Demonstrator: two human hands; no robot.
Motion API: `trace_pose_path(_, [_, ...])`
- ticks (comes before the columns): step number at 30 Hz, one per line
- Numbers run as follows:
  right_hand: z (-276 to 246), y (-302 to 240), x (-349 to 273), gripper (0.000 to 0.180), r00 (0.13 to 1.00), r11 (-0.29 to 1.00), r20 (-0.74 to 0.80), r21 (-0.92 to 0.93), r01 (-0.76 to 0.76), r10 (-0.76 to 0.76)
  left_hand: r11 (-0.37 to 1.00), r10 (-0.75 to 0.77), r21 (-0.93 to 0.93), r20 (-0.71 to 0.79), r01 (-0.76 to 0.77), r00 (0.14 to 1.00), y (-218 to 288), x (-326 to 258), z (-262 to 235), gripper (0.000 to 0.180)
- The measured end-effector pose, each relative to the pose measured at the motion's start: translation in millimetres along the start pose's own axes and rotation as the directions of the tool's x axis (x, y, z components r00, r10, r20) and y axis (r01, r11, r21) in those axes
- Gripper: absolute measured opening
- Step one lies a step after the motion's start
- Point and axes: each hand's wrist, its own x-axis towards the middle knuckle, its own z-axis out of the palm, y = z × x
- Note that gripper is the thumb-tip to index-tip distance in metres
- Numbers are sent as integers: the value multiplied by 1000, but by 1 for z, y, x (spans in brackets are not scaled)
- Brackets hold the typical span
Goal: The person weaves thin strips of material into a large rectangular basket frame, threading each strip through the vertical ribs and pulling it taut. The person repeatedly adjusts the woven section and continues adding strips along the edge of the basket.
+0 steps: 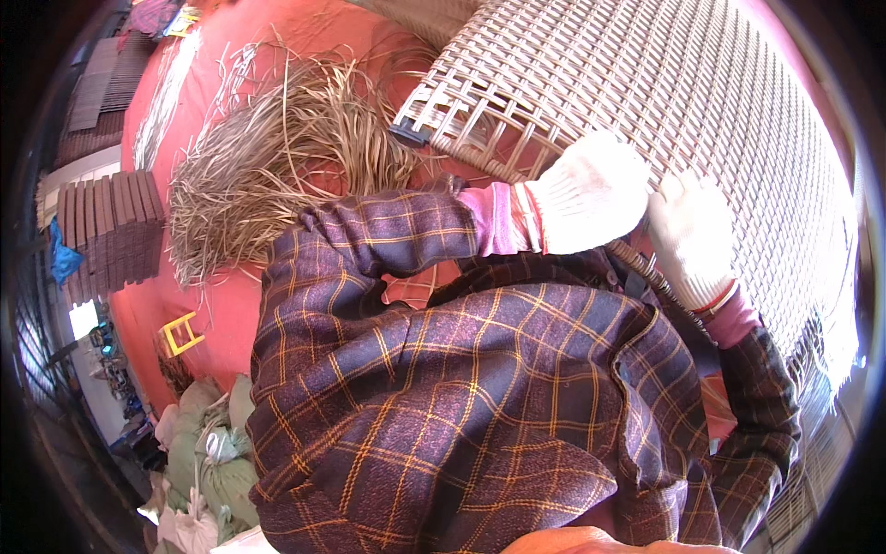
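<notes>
A large panel of woven brown-grey wicker strips (664,83) fills the upper right, close in front of me. Along its near edge, some weave stands open with wide gaps beside the wrapped frame bar. My left hand (595,194), in a white knit glove, is closed at this edge, with its fingers mostly turned out of sight. Just to the right, my right hand (694,226), also gloved in white, rests against the weave with its fingers bent. Whatever strip either hand grips is too hidden to make out. Both arms wear dark plaid sleeves.
A big heap of loose wicker strips (295,138) lies on the red floor covering (221,323) to the left. Beyond it are stacked brown slatted pieces (115,226), a small yellow frame (182,334) and several pale green sacks (217,462). A dark cap (411,132) ends the frame's corner.
</notes>
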Motion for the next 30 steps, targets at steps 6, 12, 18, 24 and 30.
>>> trace_pose_path(6, [9,19,-33,20,997,981,13,180,76,-80,995,4,-96,-209,-24,978,13,2,2,12])
trace_pose_path(12, [19,15,-58,19,944,885,-121,401,-237,307,999,-34,3,-66,34,997,16,-14,4,18])
trace_pose_path(18, [20,8,-43,27,951,898,-129,385,-213,281,996,-66,52,-11,67,998,20,-17,2,20])
trace_pose_path(24, [4,15,-33,30,973,955,-155,267,-128,174,999,-38,-42,-118,33,992,27,-18,-3,22])
trace_pose_path(30, [6,-1,13,31,943,761,-195,643,-84,269,998,3,-56,-192,-14,981,25,-23,2,23])
